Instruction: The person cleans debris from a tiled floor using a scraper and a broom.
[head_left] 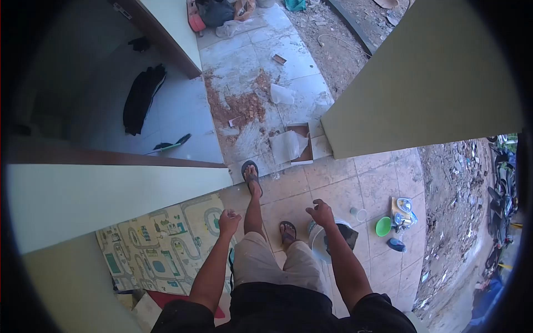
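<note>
Surfaces: mostly tile, painted wall, plastic, loose dirt.

Floor tiles (333, 188) matt, dusty, smeared with reddish soil; torn cardboard (294, 145) lies dull on them. Play mat (161, 250) looks like soft printed foam, low sheen. White bucket (322, 244) and green bowl (383, 226) smooth plastic. Walls (422, 83) flat matt paint. Shorts (266, 261) plain woven cloth, rubbery sandals (251, 175).

Below the right hand (322, 213) a bucket (325, 244) stands on the tiled floor (333, 183); to its right lie a cup (360, 214), a bowl (383, 226) and a bottle (396, 245). A play mat (161, 244) lies left of the left hand (229, 222). Torn cardboard (291, 145) lies ahead of both hands.
</note>
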{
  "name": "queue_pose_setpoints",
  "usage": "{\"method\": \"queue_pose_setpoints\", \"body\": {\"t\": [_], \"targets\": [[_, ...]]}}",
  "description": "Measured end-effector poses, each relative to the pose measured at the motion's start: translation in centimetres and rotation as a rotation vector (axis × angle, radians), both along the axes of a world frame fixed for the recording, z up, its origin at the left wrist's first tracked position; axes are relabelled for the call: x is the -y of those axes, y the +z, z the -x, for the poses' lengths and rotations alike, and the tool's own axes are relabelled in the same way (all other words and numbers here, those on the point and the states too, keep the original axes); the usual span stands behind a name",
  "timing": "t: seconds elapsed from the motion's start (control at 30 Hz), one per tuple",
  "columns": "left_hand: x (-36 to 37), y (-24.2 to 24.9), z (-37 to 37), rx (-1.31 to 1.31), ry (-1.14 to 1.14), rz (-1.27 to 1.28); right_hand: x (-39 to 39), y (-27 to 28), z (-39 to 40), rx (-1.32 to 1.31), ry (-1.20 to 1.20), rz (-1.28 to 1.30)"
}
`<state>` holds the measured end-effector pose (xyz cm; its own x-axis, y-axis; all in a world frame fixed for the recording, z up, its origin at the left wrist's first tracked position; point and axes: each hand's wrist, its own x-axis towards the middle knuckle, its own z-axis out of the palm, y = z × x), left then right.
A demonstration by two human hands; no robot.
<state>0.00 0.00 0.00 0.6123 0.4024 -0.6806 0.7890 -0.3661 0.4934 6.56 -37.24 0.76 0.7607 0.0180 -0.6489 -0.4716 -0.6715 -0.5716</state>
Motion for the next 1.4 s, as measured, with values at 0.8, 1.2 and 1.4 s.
{"method": "queue_pose_setpoints", "body": {"t": [0.8, 1.2, 1.4], "targets": [[1.5, -40.5, -32.5, 0.039, -0.612, 0.045, -5.4, -36.1, -31.6, -0.058, -0.448, -0.176], [14.4, -39.6, -41.3, 0.306, -0.443, 0.162, -4.5, -38.6, -31.7, 0.142, -0.193, 0.098], [9.8, -41.6, -45.0, 0.38, -0.443, -0.446, -8.5, -43.7, -31.7, 0.15, 0.271, 0.334]]}}
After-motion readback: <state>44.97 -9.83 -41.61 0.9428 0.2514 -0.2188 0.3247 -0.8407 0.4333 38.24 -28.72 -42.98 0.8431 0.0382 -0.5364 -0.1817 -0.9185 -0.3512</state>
